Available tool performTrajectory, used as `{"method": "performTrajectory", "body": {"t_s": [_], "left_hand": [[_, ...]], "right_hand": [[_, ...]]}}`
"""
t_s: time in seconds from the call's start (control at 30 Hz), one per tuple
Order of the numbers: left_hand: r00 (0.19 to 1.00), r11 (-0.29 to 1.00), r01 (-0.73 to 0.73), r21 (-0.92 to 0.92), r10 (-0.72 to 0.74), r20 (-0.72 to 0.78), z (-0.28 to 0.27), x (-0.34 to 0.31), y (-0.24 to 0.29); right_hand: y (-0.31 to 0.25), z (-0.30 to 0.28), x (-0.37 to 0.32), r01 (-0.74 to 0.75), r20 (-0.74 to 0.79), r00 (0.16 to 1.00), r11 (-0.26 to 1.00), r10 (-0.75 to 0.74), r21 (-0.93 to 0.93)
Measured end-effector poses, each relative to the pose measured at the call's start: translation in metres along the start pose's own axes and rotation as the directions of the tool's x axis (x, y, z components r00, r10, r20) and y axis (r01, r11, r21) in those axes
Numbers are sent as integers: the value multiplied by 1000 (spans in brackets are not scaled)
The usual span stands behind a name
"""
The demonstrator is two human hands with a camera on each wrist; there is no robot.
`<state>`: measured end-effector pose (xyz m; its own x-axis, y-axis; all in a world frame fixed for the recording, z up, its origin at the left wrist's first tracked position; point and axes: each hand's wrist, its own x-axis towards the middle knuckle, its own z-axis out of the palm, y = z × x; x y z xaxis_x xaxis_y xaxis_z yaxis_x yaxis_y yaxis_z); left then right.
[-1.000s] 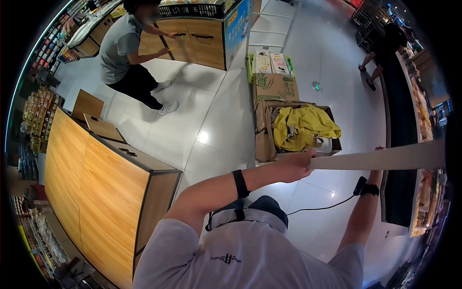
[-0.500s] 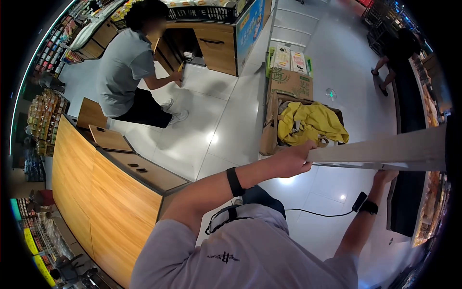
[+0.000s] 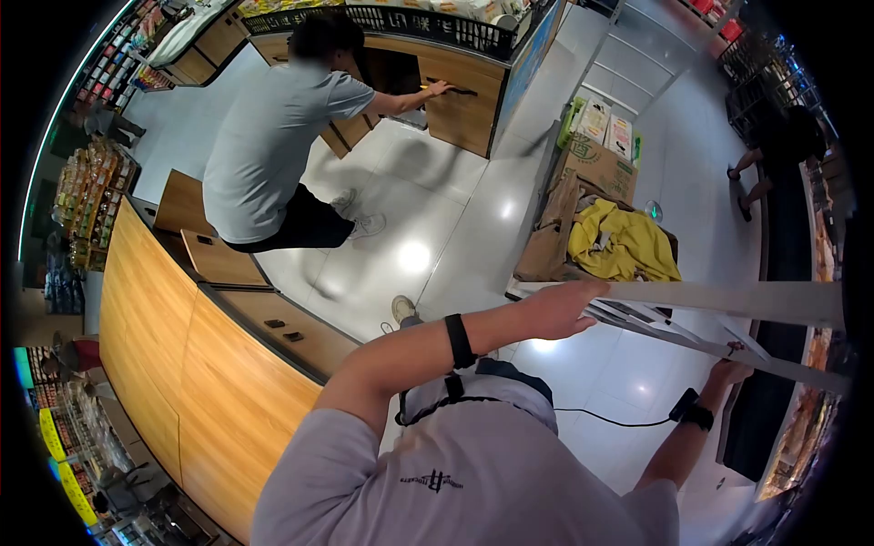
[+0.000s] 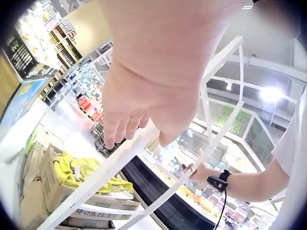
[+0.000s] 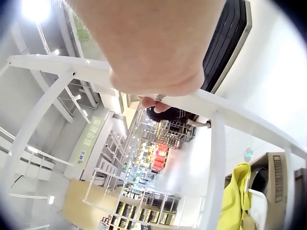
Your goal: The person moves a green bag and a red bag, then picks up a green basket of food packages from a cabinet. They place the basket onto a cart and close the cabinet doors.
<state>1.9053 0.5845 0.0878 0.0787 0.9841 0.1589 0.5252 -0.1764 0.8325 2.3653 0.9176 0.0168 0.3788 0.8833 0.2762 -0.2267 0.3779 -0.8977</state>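
My left hand [image 3: 557,311] grips the end of a white metal cart frame [image 3: 728,298] at its upper rail. In the left wrist view its fingers [image 4: 127,128] hang over one side of the rail and the thumb over the other. Farther right, my right hand [image 3: 726,371] holds another rail of the same frame; two of its fingertips show below the bar in the right wrist view. Beyond the frame, an open carton [image 3: 544,266] holds a crumpled yellow cloth [image 3: 619,241]. Behind it are a closed carton [image 3: 594,170] and white packages [image 3: 594,120] in a green crate.
Left of me stands a wooden counter [image 3: 146,337] with a cabinet door [image 3: 226,259] ajar. A person in a grey shirt [image 3: 264,146] bends at another wooden cabinet [image 3: 455,114]. On the right runs a dark display case [image 3: 774,232], with someone in black beside it.
The cart has turned in view, bringing its near frame's lower bars into sight; both hands keep hold. The grey-shirted person opened a cabinet door and now reaches to the neighbouring one.
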Motion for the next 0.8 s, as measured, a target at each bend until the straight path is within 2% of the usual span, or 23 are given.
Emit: {"method": "performTrajectory", "body": {"t_s": [0.03,0.07,0.13,0.2,0.23,0.27,0.3,0.33,0.37,0.4,0.43,0.47,0.5,0.57,0.63,0.7,0.73,0.77,0.8], "left_hand": [[1000,1000,-4,-1,4,6,-10,-9,-11],[999,999,8,49,-11,48,-22,-20,-25],[992,993,21,116,-35,119,-49,-45,-55],[970,979,132,159,-160,182,-85,-75,-76],[953,967,211,141,-236,189,-104,-80,-87],[936,952,274,139,-297,191,-114,-97,-105],[936,946,298,126,-316,153,-125,-114,-118],[934,939,322,119,-336,124,-129,-130,-129],[914,920,380,97,-390,113,-137,-146,-143],[891,896,437,74,-443,99,-143,-161,-154],[858,863,503,39,-504,94,-151,-174,-159],[808,812,583,-8,-579,106,-163,-185,-162],[794,800,599,39,-600,98,-166,-201,-172],[749,755,637,156,-654,108,-166,-229,-185],[712,718,662,216,-692,118,-167,-253,-190],[583,607,725,326,-793,179,-173,-263,-188],[571,594,749,294,-804,167,-177,-266,-182],[556,578,773,263,-816,159,-181,-271,-176],[554,569,790,228,-822,131,-182,-272,-172]], "right_hand": [[9,-3,-1,-33,23,999,998,35,-51],[12,6,-6,-77,-30,996,995,79,56],[19,20,-21,-75,-46,996,997,75,0],[12,26,-40,-58,-55,997,997,56,-52],[-4,37,-37,82,72,996,726,-45,-683],[-10,34,-46,232,226,972,119,-61,-965],[-11,30,-62,300,334,942,-545,38,-783],[1,25,-81,292,322,946,-550,45,-782],[14,44,-105,202,218,963,-108,-161,-973],[26,74,-131,143,28,955,374,-295,-916],[31,110,-158,131,-199,927,770,-319,-625],[18,164,-202,309,68,937,720,-343,-622],[8,204,-234,425,254,904,777,-343,-465],[-42,296,-277,560,485,805,707,-342,-431],[-66,366,-286,676,557,711,634,-429,-375],[-18,410,-266,564,414,791,799,-450,-208],[-17,428,-269,559,402,796,805,-452,-201],[-21,449,-279,399,368,844,915,-389,53],[-19,464,-280,206,362,879,931,-311,302]]}}
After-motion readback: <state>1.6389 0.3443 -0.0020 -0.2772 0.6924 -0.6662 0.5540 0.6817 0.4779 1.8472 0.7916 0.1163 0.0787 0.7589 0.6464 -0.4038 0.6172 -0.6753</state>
